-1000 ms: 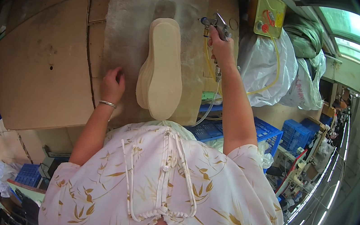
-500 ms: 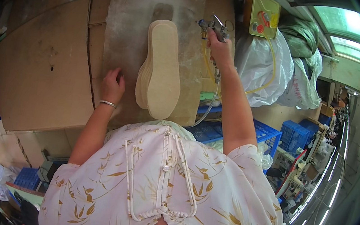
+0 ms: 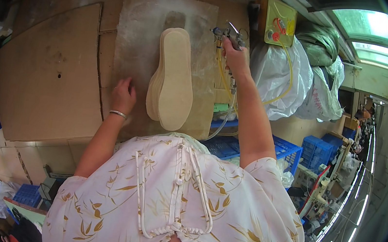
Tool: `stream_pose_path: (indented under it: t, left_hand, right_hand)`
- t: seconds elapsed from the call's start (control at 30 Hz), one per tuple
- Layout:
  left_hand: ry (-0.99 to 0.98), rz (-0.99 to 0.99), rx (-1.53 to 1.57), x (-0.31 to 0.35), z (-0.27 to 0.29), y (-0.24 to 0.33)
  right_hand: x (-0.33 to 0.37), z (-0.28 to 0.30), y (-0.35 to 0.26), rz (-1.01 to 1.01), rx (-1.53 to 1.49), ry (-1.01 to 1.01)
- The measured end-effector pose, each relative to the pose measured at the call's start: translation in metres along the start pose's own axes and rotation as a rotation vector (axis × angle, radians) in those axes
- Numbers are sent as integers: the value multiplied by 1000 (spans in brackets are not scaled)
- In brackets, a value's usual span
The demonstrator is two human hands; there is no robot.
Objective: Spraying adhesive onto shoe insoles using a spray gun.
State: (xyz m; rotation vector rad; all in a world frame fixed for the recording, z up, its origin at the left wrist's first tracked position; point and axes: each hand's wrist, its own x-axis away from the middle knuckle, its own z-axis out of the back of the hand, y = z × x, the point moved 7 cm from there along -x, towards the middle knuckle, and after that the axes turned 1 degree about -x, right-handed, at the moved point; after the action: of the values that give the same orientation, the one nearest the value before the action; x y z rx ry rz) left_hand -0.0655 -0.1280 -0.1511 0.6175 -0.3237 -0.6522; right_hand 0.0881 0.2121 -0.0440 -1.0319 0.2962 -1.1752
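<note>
"So, where is the stack of soles [image 3: 175, 79], and what do the hands have?"

"The stack lies flat on a pale sheet [image 3: 137, 30], its lower layers peeking out on the left. Right of the stack's far end, the right hand [image 3: 237, 60] wraps around the handle of a spray gun [image 3: 229, 36]. Left of the stack, the left hand [image 3: 123, 96] is half open, fingers loosely curled; it seems to have hold of nothing, though its palm is hidden."

"How does the person best work the gun from there?"

"Probably with a steady wrist, the nozzle at one even height above the stack, and smooth passes from end to end, so no patch gets too much. Whether the trigger is pressed, one cannot tell."

"Anything to watch?"

"The yellow hose [image 3: 291, 74] loops well right of the stack; it needs slack so it doesn't tug. The left hand is best beside the stack, out of the nozzle's line."
</note>
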Motion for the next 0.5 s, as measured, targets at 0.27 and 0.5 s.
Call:
stream_pose_path:
  t: [0.27,0.5]
  left_hand:
    - [0,12,-11,1,-1,-1]
    - [-2,5,-31,4,-1,2]
  right_hand:
    - [0,-2,1,-18,9,-20]
    - [1,0,1,-19,14,-21]
